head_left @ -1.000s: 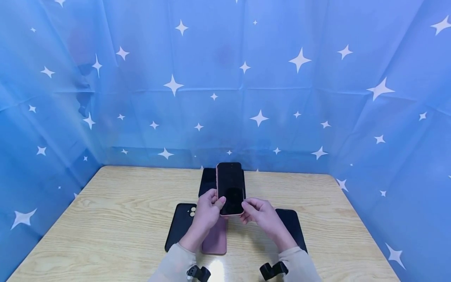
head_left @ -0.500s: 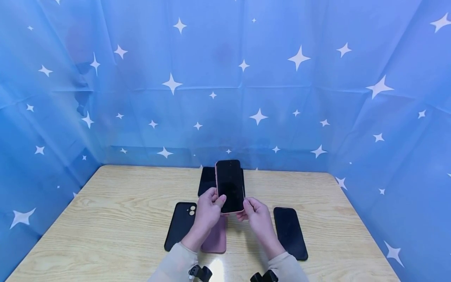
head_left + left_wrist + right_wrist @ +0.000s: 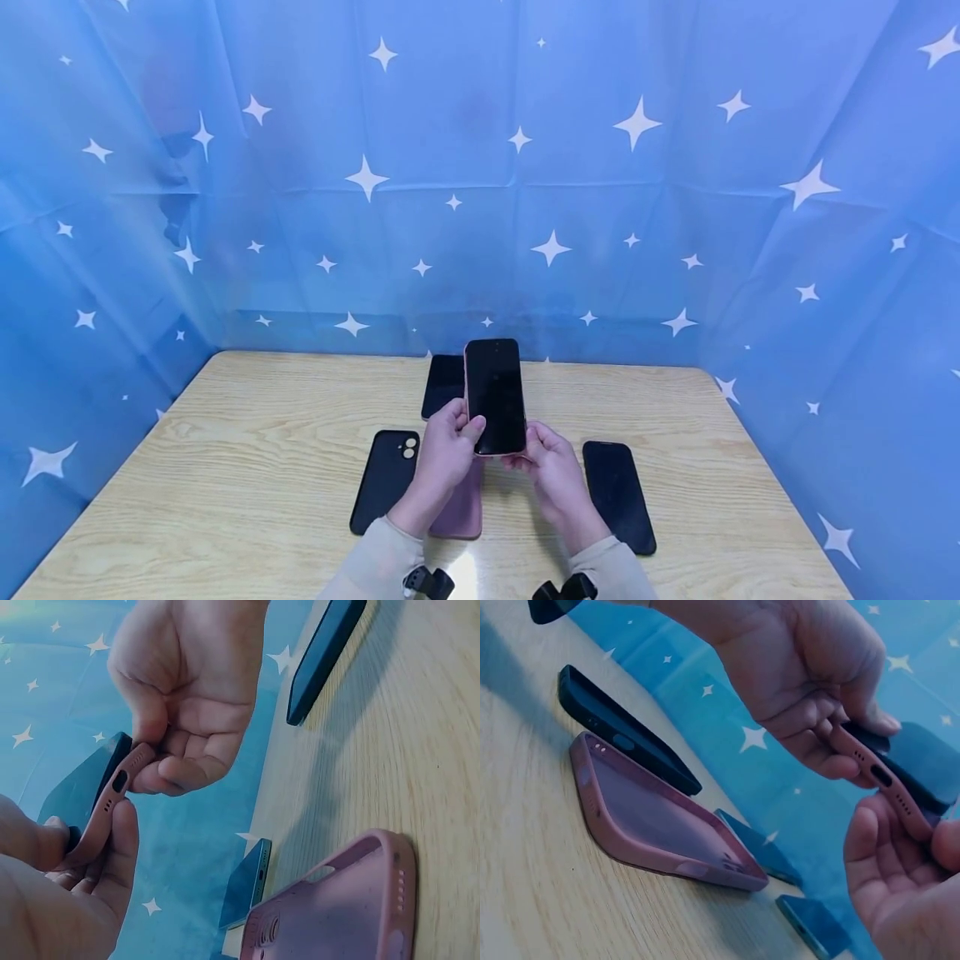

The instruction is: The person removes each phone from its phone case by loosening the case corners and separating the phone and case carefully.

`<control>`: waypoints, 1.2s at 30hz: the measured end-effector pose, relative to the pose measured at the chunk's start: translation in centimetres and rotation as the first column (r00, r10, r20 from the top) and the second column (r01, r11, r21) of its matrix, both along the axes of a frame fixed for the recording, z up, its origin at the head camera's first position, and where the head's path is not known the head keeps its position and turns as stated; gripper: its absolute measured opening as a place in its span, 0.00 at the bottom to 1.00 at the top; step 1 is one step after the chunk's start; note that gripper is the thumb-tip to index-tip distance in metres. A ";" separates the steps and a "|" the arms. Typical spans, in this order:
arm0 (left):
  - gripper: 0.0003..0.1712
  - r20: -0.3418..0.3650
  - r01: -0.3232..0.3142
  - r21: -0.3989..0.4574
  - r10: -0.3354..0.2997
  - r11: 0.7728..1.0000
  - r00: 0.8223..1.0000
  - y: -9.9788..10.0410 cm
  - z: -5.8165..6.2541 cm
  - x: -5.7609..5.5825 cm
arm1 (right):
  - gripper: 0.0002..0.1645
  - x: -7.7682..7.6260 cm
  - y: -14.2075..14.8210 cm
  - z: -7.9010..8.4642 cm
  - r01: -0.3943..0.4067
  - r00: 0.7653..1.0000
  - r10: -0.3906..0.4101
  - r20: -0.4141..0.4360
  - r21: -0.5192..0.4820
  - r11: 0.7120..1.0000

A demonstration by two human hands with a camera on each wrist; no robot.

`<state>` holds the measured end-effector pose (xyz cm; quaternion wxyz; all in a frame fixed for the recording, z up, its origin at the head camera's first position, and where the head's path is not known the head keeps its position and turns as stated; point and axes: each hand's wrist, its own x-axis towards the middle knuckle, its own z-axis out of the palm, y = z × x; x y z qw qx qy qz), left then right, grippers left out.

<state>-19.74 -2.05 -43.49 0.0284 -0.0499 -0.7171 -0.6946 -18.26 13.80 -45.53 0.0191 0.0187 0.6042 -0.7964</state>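
Observation:
Both hands hold up a black-screened phone (image 3: 496, 396) in a soft pink phone case (image 3: 102, 806) above the table. My left hand (image 3: 447, 446) grips the left side, thumb over the lower screen corner. At the lower right corner, my right hand (image 3: 553, 471) pinches the case, its thumb at the edge and fingers behind. Both wrist views show the case's bottom wall, with its port opening, bowed away from the phone's lower edge. Beneath the left forearm lies a mauve phone case (image 3: 667, 814), open side up, next to a black phone case (image 3: 384, 482).
A dark phone (image 3: 619, 497) lies to the right of my right forearm. Farther back is another dark phone (image 3: 442, 386), partly behind the held one; the right wrist view shows a further phone (image 3: 814, 926) there. A blue star-patterned curtain (image 3: 480, 208) surrounds the wooden table (image 3: 247, 467).
My right hand has shifted left and turned, its thumb sliding from the phone's lower front corner to the edge, uncovering the phone on the right. The held phone has moved slightly up and right.

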 end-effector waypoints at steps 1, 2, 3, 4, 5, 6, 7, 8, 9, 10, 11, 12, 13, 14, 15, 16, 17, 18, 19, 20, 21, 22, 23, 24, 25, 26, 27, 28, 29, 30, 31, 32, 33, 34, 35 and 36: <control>0.06 0.004 0.011 0.011 -0.011 1.000 1.000 0.0 0.0 0.0 | 0.17 0.0 0.0 -0.1 -0.001 1.000 0.001 0.004 -0.011 1.000; 0.07 0.006 0.021 0.025 -0.021 0.999 1.000 0.0 0.0 0.0 | 0.17 0.0 0.1 -0.1 0.001 1.000 -0.001 0.013 -0.025 1.000; 0.07 0.015 0.029 0.037 -0.030 0.999 0.999 0.0 0.0 0.0 | 0.16 -0.1 0.1 -0.2 0.000 1.000 0.000 0.017 -0.034 0.999; 0.07 0.021 0.038 0.049 -0.039 0.998 0.999 0.0 0.0 0.0 | 0.16 -0.1 0.2 -0.3 -0.001 1.000 0.002 0.023 -0.042 0.999; 0.08 0.030 0.045 0.060 -0.047 0.997 0.998 0.0 0.0 0.0 | 0.16 -0.1 0.2 -0.3 -0.004 1.000 0.005 0.028 -0.046 0.999; 0.08 0.039 0.051 0.070 -0.054 0.996 0.998 0.0 0.0 0.0 | 0.16 -0.1 0.2 -0.4 -0.008 0.999 0.010 0.032 -0.046 0.999; 0.08 0.046 0.056 0.077 -0.060 0.995 0.997 0.0 0.0 0.1 | 0.16 -0.1 0.3 -0.5 -0.013 0.999 0.015 0.040 -0.047 0.999; 0.08 0.048 0.059 0.080 -0.063 0.995 0.997 0.0 0.0 0.1 | 0.17 -0.1 0.3 -0.5 -0.017 0.999 0.019 0.049 -0.045 0.999; 0.08 0.050 0.060 0.080 -0.064 0.995 0.997 0.0 -0.1 0.0 | 0.16 -0.2 0.3 -0.6 -0.024 0.998 0.026 0.050 -0.037 0.999; 0.08 0.044 0.060 0.077 -0.063 0.995 0.997 0.0 -0.1 0.0 | 0.16 -0.1 0.4 -0.6 -0.028 0.998 0.029 0.055 -0.032 0.999; 0.08 0.040 0.057 0.074 -0.060 0.996 0.997 0.0 -0.2 0.0 | 0.15 -0.1 0.4 -0.6 -0.029 0.998 0.030 0.056 -0.023 0.999; 0.08 0.032 0.052 0.068 -0.055 0.996 0.998 0.0 -0.2 0.0 | 0.15 -0.1 0.4 -0.6 -0.028 0.998 0.029 0.056 -0.015 1.000; 0.07 0.025 0.047 0.062 -0.049 0.997 0.998 -0.1 -0.3 -0.1 | 0.15 -0.1 0.4 -0.6 -0.027 0.998 0.027 0.056 -0.004 1.000; 0.07 0.017 0.043 0.057 -0.044 0.997 0.999 -0.1 -0.3 -0.1 | 0.15 -0.2 0.3 -0.6 -0.026 0.998 0.025 0.053 0.008 1.000; 0.07 0.010 0.035 0.045 -0.036 0.998 0.999 -0.1 -0.4 -0.1 | 0.14 -0.2 0.3 -0.6 -0.023 0.999 0.022 0.049 0.025 0.999; 0.07 0.004 0.028 0.032 -0.028 0.999 1.000 -0.1 -0.4 -0.1 | 0.14 -0.2 0.3 -0.6 -0.018 0.999 0.016 0.049 0.041 0.999; 0.06 -0.005 0.024 0.016 -0.024 1.000 1.000 -0.1 -0.5 -0.1 | 0.15 -0.2 0.3 -0.6 -0.014 0.999 0.010 0.047 0.065 0.998; 0.05 -0.010 0.019 -0.001 -0.019 1.000 1.000 -0.2 -0.5 -0.1 | 0.15 -0.2 0.2 -0.6 -0.006 0.999 0.002 0.046 0.089 0.996; 0.05 -0.015 0.016 -0.016 -0.016 1.000 1.000 -0.2 -0.6 -0.1 | 0.14 -0.2 0.2 -0.5 0.001 0.999 -0.006 0.044 0.116 0.993; 0.04 -0.022 0.011 -0.035 -0.012 0.999 1.000 -0.2 -0.6 -0.1 | 0.14 -0.2 0.1 -0.6 0.013 0.999 -0.019 0.044 0.142 0.990; 0.04 -0.025 0.006 -0.053 -0.008 0.999 1.000 -0.1 -0.7 -0.1 | 0.13 -0.1 0.1 -0.6 0.026 0.998 -0.034 0.046 0.166 0.986; 0.03 -0.029 0.004 -0.067 -0.006 0.998 1.000 -0.1 -0.7 -0.1 | 0.12 -0.1 0.1 -0.6 0.039 0.998 -0.049 0.047 0.186 0.982; 0.03 -0.031 0.003 -0.077 -0.006 0.997 1.000 -0.1 -0.7 -0.1 | 0.11 0.0 0.0 -0.5 0.054 0.997 -0.064 0.044 0.203 0.978; 0.02 -0.030 0.001 -0.078 -0.004 0.997 1.000 -0.1 -0.8 -0.1 | 0.09 0.0 0.0 -0.5 0.068 0.996 -0.079 0.044 0.210 0.975; 0.02 -0.033 0.000 -0.079 -0.003 0.997 0.999 0.0 -0.8 0.0 | 0.08 0.1 0.0 -0.5 0.079 0.995 -0.090 0.042 0.213 0.974; 0.02 -0.035 -0.003 -0.086 0.000 0.996 0.999 0.0 -0.8 0.0 | 0.07 0.1 0.0 -0.4 0.090 0.994 -0.100 0.040 0.212 0.973; 0.01 -0.040 -0.006 -0.088 0.002 0.996 0.999 0.0 -0.8 0.0 | 0.06 0.1 0.0 -0.4 0.098 0.994 -0.108 0.037 0.209 0.973; 0.01 -0.048 -0.011 -0.090 0.006 0.996 0.999 0.1 -0.9 0.1 | 0.05 0.1 0.0 -0.4 0.106 0.993 -0.115 0.031 0.208 0.972; 0.02 -0.055 -0.014 -0.092 0.009 0.996 0.998 0.1 -1.0 0.1 | 0.05 0.1 0.0 -0.4 0.113 0.992 -0.121 0.023 0.206 0.972; 0.02 -0.070 -0.024 -0.102 0.017 0.994 0.997 0.2 -1.1 0.1 | 0.04 0.1 0.0 -0.4 0.121 0.992 -0.128 0.017 0.209 0.970; 0.02 -0.079 -0.033 -0.120 0.024 0.992 0.997 0.2 -1.1 0.1 | 0.04 0.1 0.0 -0.4 0.130 0.991 -0.135 0.010 0.216 0.968; 0.02 -0.090 -0.042 -0.138 0.030 0.989 0.995 0.3 -1.2 0.1 | 0.04 0.1 0.0 -0.5 0.141 0.989 -0.145 0.000 0.226 0.964; 0.03 -0.101 -0.050 -0.149 0.035 0.988 0.994 0.3 -1.3 0.1 | 0.03 0.1 0.0 -0.5 0.152 0.988 -0.154 -0.009 0.238 0.959; 0.03 -0.111 -0.058 -0.161 0.041 0.985 0.993 0.4 -1.4 0.1 | 0.03 0.1 0.1 -0.5 0.163 0.986 -0.163 -0.018 0.249 0.955; 0.03 -0.119 -0.065 -0.172 0.045 0.983 0.992 0.4 -1.5 0.1 | 0.02 0.1 0.1 -0.5 0.175 0.984 -0.174 -0.028 0.264 0.949; 0.03 -0.126 -0.072 -0.184 0.050 0.980 0.991 0.5 -1.5 0.1 | 0.02 0.1 0.1 -0.5 0.188 0.982 -0.184 -0.042 0.282 0.941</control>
